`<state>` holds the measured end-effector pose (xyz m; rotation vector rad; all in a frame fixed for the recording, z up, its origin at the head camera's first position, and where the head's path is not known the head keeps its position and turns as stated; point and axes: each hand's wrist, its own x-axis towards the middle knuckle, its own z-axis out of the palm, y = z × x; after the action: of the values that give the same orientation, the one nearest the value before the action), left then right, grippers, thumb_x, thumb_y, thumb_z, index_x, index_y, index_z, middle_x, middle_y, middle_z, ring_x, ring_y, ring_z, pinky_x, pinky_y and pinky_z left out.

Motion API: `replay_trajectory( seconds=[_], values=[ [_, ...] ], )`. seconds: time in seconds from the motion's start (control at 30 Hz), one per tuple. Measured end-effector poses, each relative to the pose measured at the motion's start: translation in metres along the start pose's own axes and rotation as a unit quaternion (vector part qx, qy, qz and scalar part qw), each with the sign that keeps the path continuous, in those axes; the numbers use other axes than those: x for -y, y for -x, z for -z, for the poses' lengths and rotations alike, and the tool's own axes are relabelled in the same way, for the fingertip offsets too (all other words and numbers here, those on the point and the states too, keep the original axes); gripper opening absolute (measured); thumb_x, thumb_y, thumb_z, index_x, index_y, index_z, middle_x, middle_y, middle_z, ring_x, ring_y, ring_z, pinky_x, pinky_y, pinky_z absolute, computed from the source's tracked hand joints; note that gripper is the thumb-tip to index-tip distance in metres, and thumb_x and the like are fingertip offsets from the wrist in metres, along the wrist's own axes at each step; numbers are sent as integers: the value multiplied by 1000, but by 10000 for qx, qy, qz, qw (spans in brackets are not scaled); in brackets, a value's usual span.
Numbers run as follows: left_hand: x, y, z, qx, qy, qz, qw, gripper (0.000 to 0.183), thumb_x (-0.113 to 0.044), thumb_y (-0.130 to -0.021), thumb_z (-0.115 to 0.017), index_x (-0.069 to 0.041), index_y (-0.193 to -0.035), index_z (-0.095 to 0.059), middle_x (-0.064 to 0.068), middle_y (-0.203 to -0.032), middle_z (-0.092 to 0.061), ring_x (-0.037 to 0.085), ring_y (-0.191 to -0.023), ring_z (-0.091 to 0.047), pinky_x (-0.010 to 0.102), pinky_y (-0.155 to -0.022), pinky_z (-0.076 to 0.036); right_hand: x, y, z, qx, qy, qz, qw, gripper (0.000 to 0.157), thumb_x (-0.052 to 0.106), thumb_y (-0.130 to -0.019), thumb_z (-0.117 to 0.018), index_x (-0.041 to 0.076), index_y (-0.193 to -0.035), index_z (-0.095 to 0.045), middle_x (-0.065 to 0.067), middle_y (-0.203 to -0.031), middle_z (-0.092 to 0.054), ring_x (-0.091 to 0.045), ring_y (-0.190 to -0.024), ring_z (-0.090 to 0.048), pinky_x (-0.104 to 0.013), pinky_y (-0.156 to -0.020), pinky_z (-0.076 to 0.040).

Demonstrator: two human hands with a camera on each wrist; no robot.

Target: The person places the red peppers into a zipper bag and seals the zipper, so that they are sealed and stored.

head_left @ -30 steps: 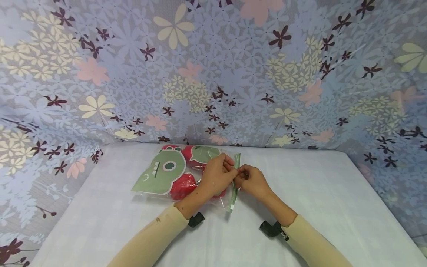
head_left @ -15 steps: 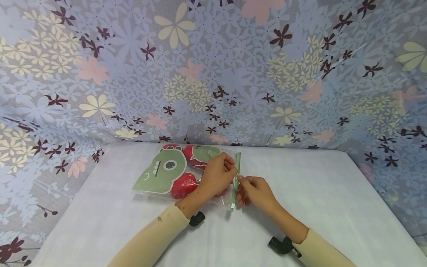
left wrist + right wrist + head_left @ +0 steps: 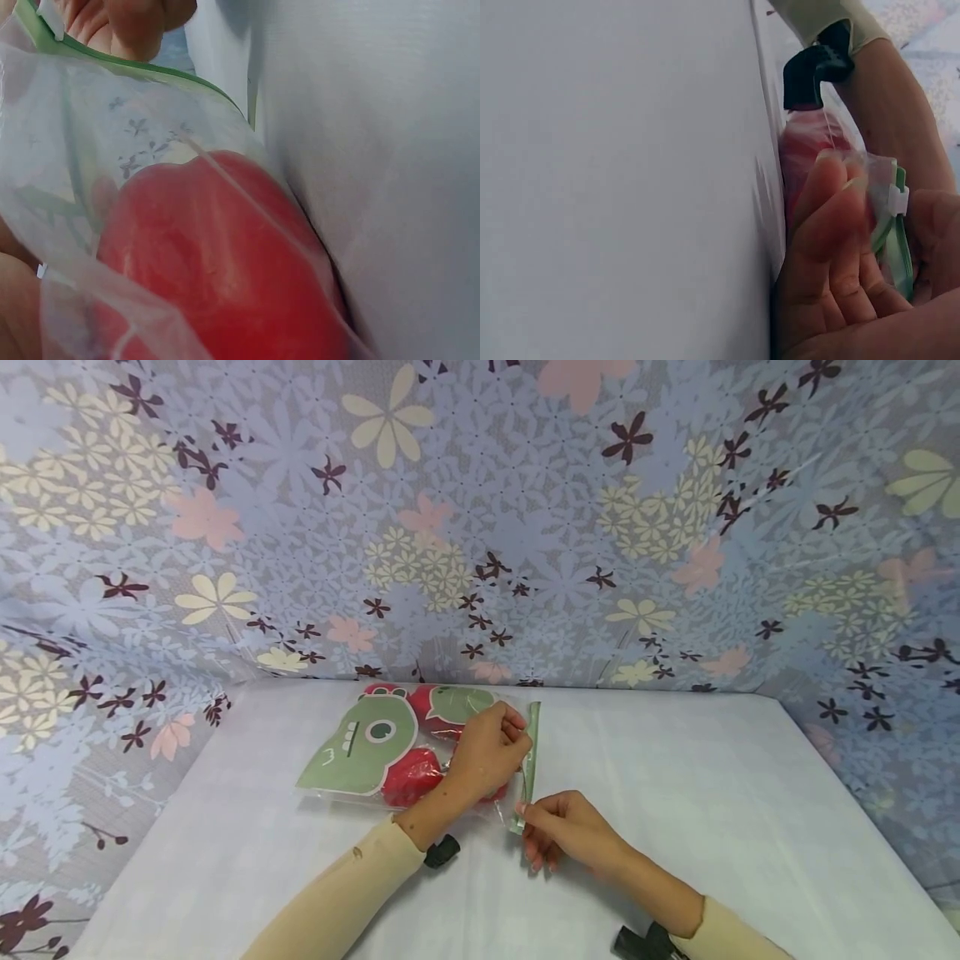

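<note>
A clear zip bag (image 3: 360,747) with a green cartoon monster print lies on the table, with glossy red rounded items (image 3: 217,255) inside. Along its right side runs a green zip strip (image 3: 531,752) with a white slider (image 3: 898,201). My left hand (image 3: 483,756) lies over the bag and pinches its edge near the middle of the strip. At the near end of the strip, my right hand (image 3: 566,831) pinches the zip at the slider between thumb and finger. The fingertips partly hide that corner.
A white cloth covers the table (image 3: 697,793). Behind it hangs a floral fabric (image 3: 480,527), close to the bag's far edge. Black wrist camera mounts (image 3: 442,852) sit under both forearms.
My right hand has slid toward me along the zip strip, from beside the left hand to the strip's near end. The left hand and the bag stay nearly where they were.
</note>
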<state>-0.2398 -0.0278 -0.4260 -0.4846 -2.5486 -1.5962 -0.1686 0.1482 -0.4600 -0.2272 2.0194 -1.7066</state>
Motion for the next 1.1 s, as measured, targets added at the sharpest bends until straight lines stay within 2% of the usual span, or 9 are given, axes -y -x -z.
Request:
replay_trajectory(
  seconds=[0.2,0.4,0.73,0.97,1.1],
  values=[
    [0,2,1,-8,39,7,10000,10,-11,-92,-67,-9,-103,-65,1,-82,-67,9,-58,-67,27,-55,-57,-5,-2,1,210,-385,312,9986,30,22,-106,-65,-2,-87,-70,-5,-73,-71,-13,-60,-66,-22,-52,-50],
    [0,2,1,-1,101,15,9999,13,-11,-91,-67,-8,-104,-66,0,-82,-67,9,-58,-67,27,-54,-57,-11,-4,1,338,-731,617,9948,18,13,-103,-66,2,-89,-64,-2,-74,-72,-11,-61,-66,-20,-53,-49],
    [3,0,5,49,-119,-78,9999,11,-17,-93,-69,-13,-103,-67,-3,-83,-68,8,-64,-65,26,-57,-55,-13,-7,-1,207,-892,748,9930,17,12,-102,-68,4,-88,-60,-1,-72,-70,-9,-60,-64,-20,-51,-49],
    [1,-3,12,457,-153,-32,9988,11,-18,-95,-68,-13,-104,-69,-3,-89,-69,8,-73,-65,25,-65,-55,-13,-9,-2,71,-888,859,9923,16,10,-101,-68,2,-89,-60,-2,-70,-69,-9,-60,-64,-21,-53,-53],
    [-5,-3,17,642,-397,-220,9969,12,-15,-95,-67,-11,-105,-69,-4,-91,-69,8,-78,-64,23,-71,-56,-12,-10,-1,-48,-876,826,9927,16,9,-101,-68,1,-89,-59,-3,-70,-68,-11,-60,-65,-23,-53,-55]
  ],
)
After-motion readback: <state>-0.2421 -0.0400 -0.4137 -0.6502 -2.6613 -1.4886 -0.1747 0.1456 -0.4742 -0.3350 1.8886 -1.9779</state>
